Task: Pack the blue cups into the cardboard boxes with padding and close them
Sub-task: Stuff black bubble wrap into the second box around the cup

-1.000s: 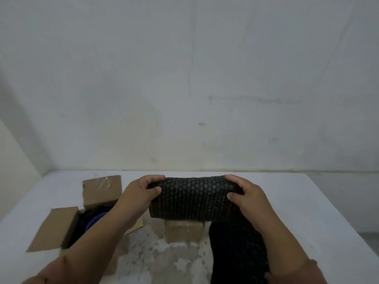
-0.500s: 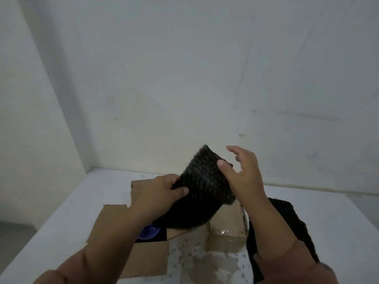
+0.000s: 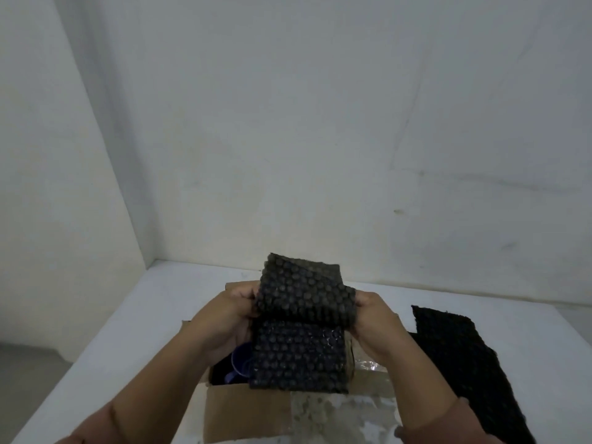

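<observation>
A sheet of black bubble wrap [image 3: 301, 328] is folded over itself and held above an open cardboard box [image 3: 243, 415]. My left hand [image 3: 230, 318] grips its left edge, and my right hand [image 3: 371, 318] grips its right edge. The lower part of the sheet hangs down over the box opening. A blue cup [image 3: 240, 363] shows inside the box, just left of the hanging sheet; most of the box interior is hidden.
More black bubble wrap [image 3: 461, 357] lies flat on the white table [image 3: 128, 331] to the right of the box. A taped box flap [image 3: 339, 415] lies toward me. White walls meet in a corner behind the table's far left.
The bubble wrap has been folded over and brought down over the box opening. My right hand, open half a second ago, now grips the sheet's right edge. The view has shifted left.
</observation>
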A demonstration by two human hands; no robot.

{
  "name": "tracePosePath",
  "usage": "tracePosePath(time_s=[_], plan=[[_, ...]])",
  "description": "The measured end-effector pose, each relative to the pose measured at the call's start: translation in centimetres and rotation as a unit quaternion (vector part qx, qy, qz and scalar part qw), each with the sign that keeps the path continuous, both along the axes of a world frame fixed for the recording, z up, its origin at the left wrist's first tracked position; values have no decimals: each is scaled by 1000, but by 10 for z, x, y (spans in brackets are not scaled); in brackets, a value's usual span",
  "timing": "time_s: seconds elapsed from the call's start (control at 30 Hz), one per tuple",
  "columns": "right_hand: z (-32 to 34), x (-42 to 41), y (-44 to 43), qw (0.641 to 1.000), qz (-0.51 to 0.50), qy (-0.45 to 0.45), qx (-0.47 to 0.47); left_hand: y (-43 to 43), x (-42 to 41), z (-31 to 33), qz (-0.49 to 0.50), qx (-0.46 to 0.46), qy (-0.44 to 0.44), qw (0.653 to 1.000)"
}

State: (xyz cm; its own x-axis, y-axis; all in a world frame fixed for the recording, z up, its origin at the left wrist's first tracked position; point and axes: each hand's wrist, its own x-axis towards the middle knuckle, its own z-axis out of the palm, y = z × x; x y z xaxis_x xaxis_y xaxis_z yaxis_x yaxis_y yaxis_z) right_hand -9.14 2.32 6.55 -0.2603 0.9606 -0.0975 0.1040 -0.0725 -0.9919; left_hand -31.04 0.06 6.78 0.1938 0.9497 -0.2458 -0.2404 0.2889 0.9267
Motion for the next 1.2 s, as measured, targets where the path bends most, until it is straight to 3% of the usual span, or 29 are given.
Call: tracePosePath(time_s=[0.1, 0.17, 0.37, 0.53, 0.7, 0.83, 0.9, 1.0, 1.13, 1.2], plan=[[-2, -2, 3, 996, 21, -65, 56, -1, -10, -5, 13, -12, -78, 997], [-2, -4, 3, 993, 24, -84, 81, -1, -13, -7, -2, -21, -42, 999], [-9, -14, 5, 999, 11, -14, 51, 0, -18, -20, -23, -56, 53, 997], [-23, -18, 6, 994, 82, -31, -65, 5, -21, -23, 18, -57, -19, 998], [-15, -25, 8, 996, 7, 13, -92, 8, -24, -23, 67, -26, -21, 997], [-3, -30, 15, 994, -6, 58, -88, 16, -37, -28, 29, -16, -111, 993], [1, -32, 18, 993, -16, 65, -96, 20, -41, -28, -24, -2, -55, 998], [-7, -35, 23, 996, -21, -91, -5, 30, -40, -34, -47, 30, 150, 987], [-15, -46, 25, 959, 67, -265, 77, 44, -34, -45, -31, 107, 396, 912], [-21, -57, 24, 919, 102, -363, 115, 50, -30, -52, -22, 139, 473, 870]])
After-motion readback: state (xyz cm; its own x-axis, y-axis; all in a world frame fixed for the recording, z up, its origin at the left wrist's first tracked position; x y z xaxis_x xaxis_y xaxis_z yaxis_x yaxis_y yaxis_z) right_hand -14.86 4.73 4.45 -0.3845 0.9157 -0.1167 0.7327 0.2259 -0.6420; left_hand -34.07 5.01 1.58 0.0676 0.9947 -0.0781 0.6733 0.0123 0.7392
